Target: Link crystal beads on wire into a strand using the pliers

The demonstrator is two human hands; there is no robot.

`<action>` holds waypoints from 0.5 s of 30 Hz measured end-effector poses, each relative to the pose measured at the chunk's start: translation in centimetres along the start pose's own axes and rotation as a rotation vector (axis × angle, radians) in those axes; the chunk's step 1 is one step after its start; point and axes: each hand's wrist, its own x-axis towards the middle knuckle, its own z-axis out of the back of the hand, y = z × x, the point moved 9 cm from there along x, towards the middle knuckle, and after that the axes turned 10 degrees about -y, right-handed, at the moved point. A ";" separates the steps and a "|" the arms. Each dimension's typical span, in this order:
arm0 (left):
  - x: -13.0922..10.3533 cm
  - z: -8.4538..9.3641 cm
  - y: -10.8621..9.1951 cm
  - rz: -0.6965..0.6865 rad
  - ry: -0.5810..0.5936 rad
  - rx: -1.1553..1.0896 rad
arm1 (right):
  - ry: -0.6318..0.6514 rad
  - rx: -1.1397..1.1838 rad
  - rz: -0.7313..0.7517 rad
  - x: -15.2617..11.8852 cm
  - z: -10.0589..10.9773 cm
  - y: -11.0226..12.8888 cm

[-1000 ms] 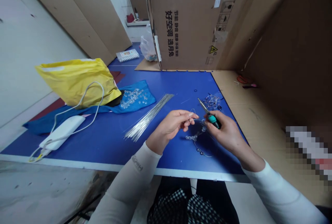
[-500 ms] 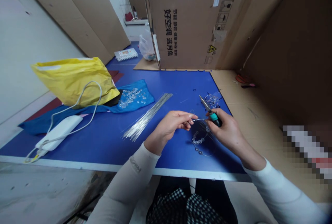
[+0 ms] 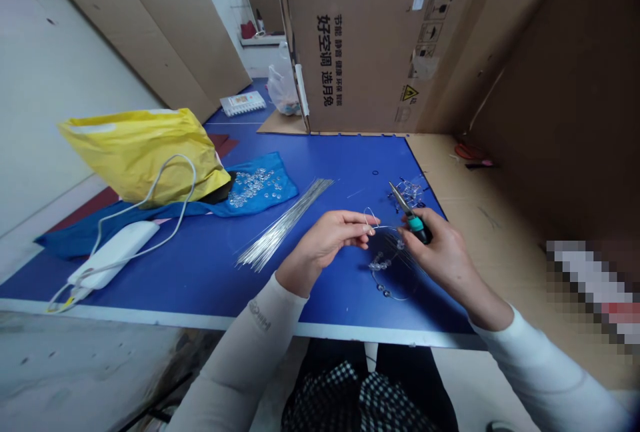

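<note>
Blue tabletop, pale wall, leaning cardboard panels

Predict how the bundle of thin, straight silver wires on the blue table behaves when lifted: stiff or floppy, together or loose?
The silver wire bundle is probably fairly stiff lengthwise; its strands lie mostly straight. It may splay or shed strands: no band shows, and the near ends fan out. Shiny strands might slide against each other.
</note>
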 end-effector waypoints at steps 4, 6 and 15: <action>0.2 0.5 -0.1 -0.001 -0.024 -0.006 | -0.049 -0.076 0.191 -0.5 1.4 1.6; 0.2 0.7 -0.2 0.000 -0.031 -0.010 | -0.053 -0.180 0.318 -1.1 2.0 2.2; 0.2 0.7 -0.1 0.018 -0.017 -0.008 | 0.126 -0.675 0.736 -3.9 1.1 2.7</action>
